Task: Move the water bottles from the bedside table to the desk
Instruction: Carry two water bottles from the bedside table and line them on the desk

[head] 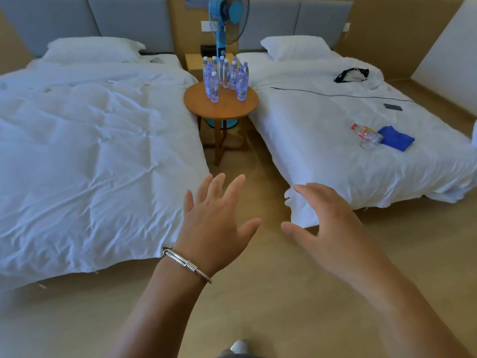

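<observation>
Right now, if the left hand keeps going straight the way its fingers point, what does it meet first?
Probably the round wooden table holding the water bottles. The left hand is open over bare floor between the two beds; nothing shows in between, though depth is uncertain.

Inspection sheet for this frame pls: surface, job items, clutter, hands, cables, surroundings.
Surface: round wooden table between two beds, front part bare.
Job's things: cluster of water bottles standing upright on the table; none picked up yet. Desk not in view.
Clutter: on the right bed, a red-capped bottle lying beside a blue cloth, a dark flat device, a black and white bundle.
Hands: left hand and right hand both open, empty, held out above the floor.
Cables: thin dark cable across the right bed.
Surroundings: blue fan behind the table, left bed, tan floor.
</observation>
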